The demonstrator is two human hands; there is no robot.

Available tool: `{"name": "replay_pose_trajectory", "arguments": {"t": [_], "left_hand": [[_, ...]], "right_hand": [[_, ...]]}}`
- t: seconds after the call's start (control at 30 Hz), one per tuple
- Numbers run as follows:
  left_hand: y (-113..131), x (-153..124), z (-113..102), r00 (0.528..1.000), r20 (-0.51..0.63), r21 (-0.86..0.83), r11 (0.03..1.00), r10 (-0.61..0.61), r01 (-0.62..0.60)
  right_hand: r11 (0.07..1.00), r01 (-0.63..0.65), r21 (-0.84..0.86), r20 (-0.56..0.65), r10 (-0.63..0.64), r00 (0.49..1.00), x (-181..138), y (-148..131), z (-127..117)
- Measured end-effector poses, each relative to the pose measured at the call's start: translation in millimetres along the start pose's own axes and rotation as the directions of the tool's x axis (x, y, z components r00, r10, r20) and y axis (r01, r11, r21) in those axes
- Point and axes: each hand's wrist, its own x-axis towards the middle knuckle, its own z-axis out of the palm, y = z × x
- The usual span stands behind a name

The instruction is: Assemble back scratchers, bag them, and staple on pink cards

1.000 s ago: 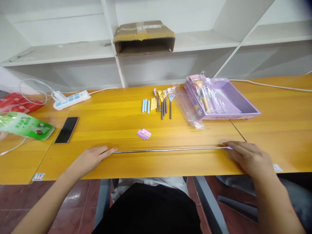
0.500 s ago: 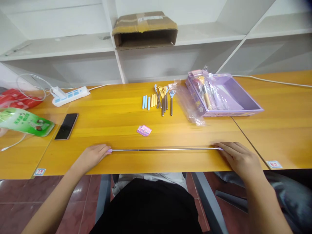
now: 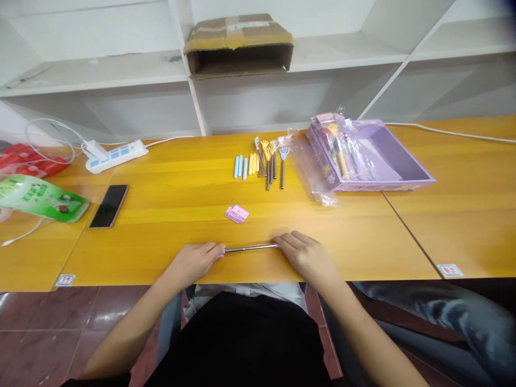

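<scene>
A thin telescopic metal rod [image 3: 250, 248] lies across the near edge of the yellow table [image 3: 169, 215], pushed in to a short length. My left hand [image 3: 196, 260] covers its left end, fingers curled round a small purple tip. My right hand [image 3: 305, 253] covers the right end with fingers bent over it. Both hands rest on the table. A small pink card [image 3: 237, 213] lies just beyond the rod.
Further back lie blue and yellow sleeves [image 3: 245, 165] and several small rake-headed sticks [image 3: 271, 161]. A purple box [image 3: 368, 156] with crumpled plastic wrap sits at the right. A phone [image 3: 108, 206], power strip [image 3: 113, 156] and green packet [image 3: 40, 198] are on the left. A cardboard box [image 3: 238, 45] stands on the shelf.
The rod has collapsed from a long length to a short one. My right hand slid far left along it and my left hand moved a little right.
</scene>
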Motion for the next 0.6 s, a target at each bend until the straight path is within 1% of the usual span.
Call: {"name": "replay_pose_trajectory", "arguments": {"t": [0.13,0.2,0.3,0.4,0.5,0.6], "left_hand": [[12,10,6,1.0,-0.019,-0.026,0.999,-0.019,0.019],[15,12,10,0.999,-0.025,-0.059,0.998,-0.031,0.03],[18,15,12,0.995,-0.008,-0.131,0.986,-0.102,0.1],[25,19,6,0.982,0.08,-0.161,0.97,-0.17,0.181],[38,25,-4,0.959,0.181,-0.142,0.959,-0.217,0.243],[54,31,-10,0.949,0.212,-0.132,0.956,-0.231,0.262]], "right_hand": [[0.998,0.067,-0.009,-0.023,-0.067,0.997,17,-30,14],[0.999,0.048,0.011,-0.035,-0.048,0.998,21,-39,20],[0.999,0.006,0.051,-0.06,-0.003,0.998,22,-43,26],[0.996,0.001,0.089,-0.098,0.007,0.995,20,-38,29],[0.994,-0.031,0.109,-0.092,0.041,0.995,18,-35,29],[0.992,-0.067,0.106,-0.081,0.076,0.994,19,-36,27]]}}
